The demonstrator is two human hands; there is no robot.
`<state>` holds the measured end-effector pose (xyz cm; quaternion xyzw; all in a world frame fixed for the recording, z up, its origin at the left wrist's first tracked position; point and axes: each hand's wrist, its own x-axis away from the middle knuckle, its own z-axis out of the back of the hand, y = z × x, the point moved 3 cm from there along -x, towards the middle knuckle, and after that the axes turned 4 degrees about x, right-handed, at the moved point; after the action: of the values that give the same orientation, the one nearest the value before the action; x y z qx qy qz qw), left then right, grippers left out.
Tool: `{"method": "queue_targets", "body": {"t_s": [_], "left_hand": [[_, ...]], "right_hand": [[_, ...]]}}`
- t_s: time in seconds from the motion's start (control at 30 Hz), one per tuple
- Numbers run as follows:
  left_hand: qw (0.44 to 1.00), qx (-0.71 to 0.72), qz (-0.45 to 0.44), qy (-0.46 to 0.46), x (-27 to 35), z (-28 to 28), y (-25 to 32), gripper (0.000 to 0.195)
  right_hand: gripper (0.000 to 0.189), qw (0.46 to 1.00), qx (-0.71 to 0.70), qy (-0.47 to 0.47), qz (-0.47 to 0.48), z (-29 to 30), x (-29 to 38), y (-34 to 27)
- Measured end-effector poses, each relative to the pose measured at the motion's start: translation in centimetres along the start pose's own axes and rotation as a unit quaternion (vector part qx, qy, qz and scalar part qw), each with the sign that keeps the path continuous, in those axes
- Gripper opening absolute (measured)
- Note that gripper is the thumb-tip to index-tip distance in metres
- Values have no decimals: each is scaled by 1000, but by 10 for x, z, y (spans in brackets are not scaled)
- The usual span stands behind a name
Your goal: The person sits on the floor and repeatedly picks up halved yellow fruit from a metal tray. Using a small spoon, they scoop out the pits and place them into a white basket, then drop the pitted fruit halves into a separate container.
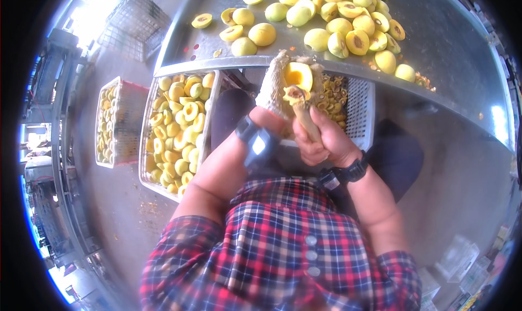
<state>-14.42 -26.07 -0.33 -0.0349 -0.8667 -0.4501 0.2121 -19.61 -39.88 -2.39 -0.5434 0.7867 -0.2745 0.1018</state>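
Observation:
My left hand (272,86), in a fuzzy, worn knit glove, cups a yellow peach half (299,73) with its cut side up and a smooth hollow in it. My right hand (324,139) is closed around the pale handle (308,123) of a pitting tool, its curved metal end just below the hollow. On that end sits a torn piece of peach core (294,95), close against the fruit's lower edge. Under both hands stands a white plastic crate (363,119) with many peach pits (333,101) in it.
Ahead is a metal worktable (428,37) with a raised front lip, bearing many halved peaches (359,25). To my left, a white crate (143,164) holds pitted halves. Farther left stand another filled crate (134,123) and a stack of crates (132,29).

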Motion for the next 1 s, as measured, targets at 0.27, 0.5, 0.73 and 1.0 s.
{"method": "queue_targets", "body": {"t_s": [0.27,0.5,0.73,1.0], "left_hand": [[993,59,-95,21,8,27,27,47],[875,-235,-411,104,-2,159,81,39],[770,-343,-328,426,-29,315,138,45],[684,-624,-174,335,-117,324,137,41]], "right_hand": [[43,799,522,297,34,69,5,-6],[47,664,676,314,-66,74,2,13],[45,651,687,309,-91,81,-17,17],[46,654,678,316,-114,92,-36,27]]}}
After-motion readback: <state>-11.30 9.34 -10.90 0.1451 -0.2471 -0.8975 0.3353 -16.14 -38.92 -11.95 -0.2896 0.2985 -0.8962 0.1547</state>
